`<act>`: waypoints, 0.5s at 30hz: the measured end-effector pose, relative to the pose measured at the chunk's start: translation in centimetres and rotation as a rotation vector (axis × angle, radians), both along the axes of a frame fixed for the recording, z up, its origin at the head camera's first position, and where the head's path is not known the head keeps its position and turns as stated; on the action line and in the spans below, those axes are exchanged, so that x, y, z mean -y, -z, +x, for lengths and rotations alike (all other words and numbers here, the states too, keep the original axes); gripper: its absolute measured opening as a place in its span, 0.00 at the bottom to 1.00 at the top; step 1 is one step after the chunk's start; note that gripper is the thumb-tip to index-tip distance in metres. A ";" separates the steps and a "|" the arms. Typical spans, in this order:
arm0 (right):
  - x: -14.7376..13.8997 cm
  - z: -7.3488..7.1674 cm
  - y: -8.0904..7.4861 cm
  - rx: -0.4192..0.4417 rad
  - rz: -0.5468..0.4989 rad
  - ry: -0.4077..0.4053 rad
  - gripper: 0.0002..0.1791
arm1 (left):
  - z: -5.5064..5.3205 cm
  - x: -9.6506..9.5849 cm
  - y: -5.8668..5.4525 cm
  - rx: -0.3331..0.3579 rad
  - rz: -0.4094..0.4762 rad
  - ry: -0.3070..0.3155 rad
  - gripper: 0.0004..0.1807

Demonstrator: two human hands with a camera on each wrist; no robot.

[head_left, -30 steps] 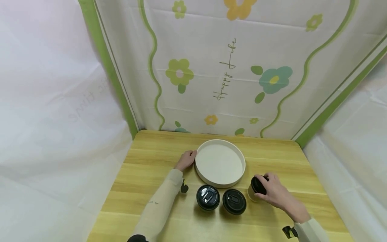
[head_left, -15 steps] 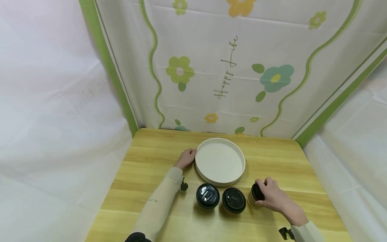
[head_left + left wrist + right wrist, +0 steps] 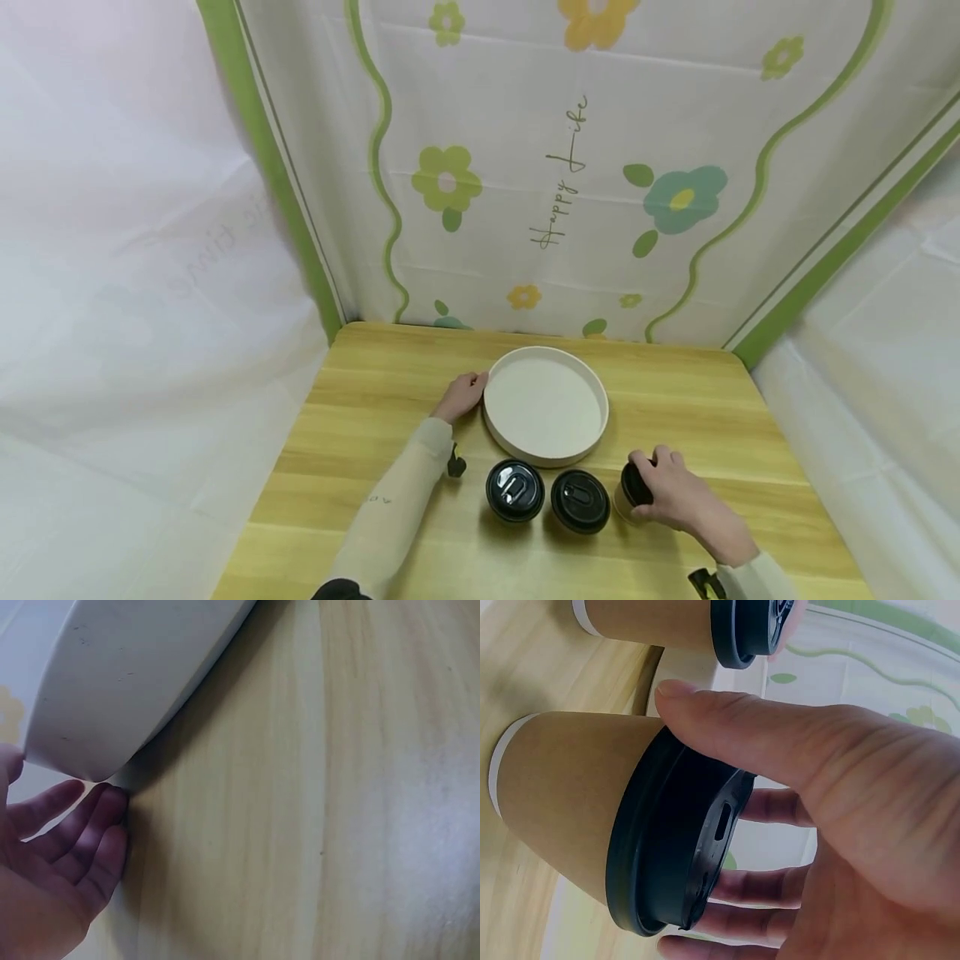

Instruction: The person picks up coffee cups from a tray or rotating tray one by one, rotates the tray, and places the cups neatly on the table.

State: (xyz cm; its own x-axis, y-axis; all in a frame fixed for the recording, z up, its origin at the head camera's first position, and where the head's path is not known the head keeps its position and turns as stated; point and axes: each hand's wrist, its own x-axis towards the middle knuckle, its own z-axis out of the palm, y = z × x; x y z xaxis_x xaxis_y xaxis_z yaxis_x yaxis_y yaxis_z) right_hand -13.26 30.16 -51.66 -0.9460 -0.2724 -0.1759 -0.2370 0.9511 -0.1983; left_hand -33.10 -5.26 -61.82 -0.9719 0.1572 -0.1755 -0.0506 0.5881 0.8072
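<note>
A round off-white tray (image 3: 546,406) lies near the table's middle. My left hand (image 3: 461,397) is at its left rim; in the left wrist view the thumb is at the upper edge and the curled fingers (image 3: 94,832) sit by its underside. To the right, my right hand (image 3: 678,493) grips the black lid of a brown paper coffee cup (image 3: 570,787), thumb on one side, fingers on the other. That cup stands on the table. Two more lidded cups, a left one (image 3: 515,492) and a middle one (image 3: 581,502), stand in front of the tray.
The wooden table (image 3: 375,367) ends at a white curtain (image 3: 510,125) printed with flowers at the back. White sheets hang to the left (image 3: 150,333) and right (image 3: 885,350).
My right hand and the cup in it have shifted slightly left and toward the front edge, closer to the middle cup. The left hand and tray have stayed in place.
</note>
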 end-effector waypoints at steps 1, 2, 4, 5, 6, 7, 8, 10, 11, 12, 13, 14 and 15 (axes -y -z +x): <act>0.1 -0.1 0.0 -0.001 0.002 -0.003 0.40 | -0.1 0.1 0.2 0.005 -0.003 0.002 0.26; 0.2 -0.1 0.1 -0.004 0.009 -0.006 0.41 | -0.2 0.2 0.3 0.009 -0.004 0.006 0.27; 0.4 -0.3 0.2 -0.007 0.021 -0.010 0.41 | -0.6 0.5 0.6 0.022 0.020 0.019 0.27; 0.5 -0.3 0.2 -0.009 0.029 -0.012 0.41 | -0.7 0.6 0.7 0.028 0.034 0.029 0.27; 0.5 -0.4 0.2 -0.010 0.036 -0.016 0.41 | -0.9 0.8 0.9 0.033 0.042 0.040 0.28; 0.6 -0.4 0.1 -0.010 0.042 -0.017 0.41 | -1.1 1.0 1.1 0.038 0.047 0.052 0.27; 0.6 -0.4 0.0 -0.004 0.048 -0.022 0.41 | -1.2 1.2 1.2 0.044 0.056 0.060 0.27; 0.6 -0.4 -0.6 0.008 0.062 -0.028 0.41 | -1.4 1.6 1.4 0.049 0.064 0.073 0.26; 0.5 -0.5 -1.0 0.017 0.068 -0.027 0.40 | -1.5 1.9 1.3 0.052 0.059 0.080 0.25; 0.4 -0.5 -1.3 0.025 0.068 -0.027 0.39 | -1.6 2.1 1.1 0.052 0.052 0.083 0.25; 0.3 -0.6 -1.7 0.032 0.065 -0.029 0.38 | -1.7 2.3 0.8 0.049 0.051 0.090 0.25; 0.2 -0.8 -2.1 0.040 0.057 -0.033 0.36 | -1.9 2.5 0.3 0.045 0.050 0.095 0.24; 0.0 -1.0 -2.5 0.040 0.047 -0.037 0.35 | -2.0 2.7 -0.3 0.045 0.054 0.101 0.24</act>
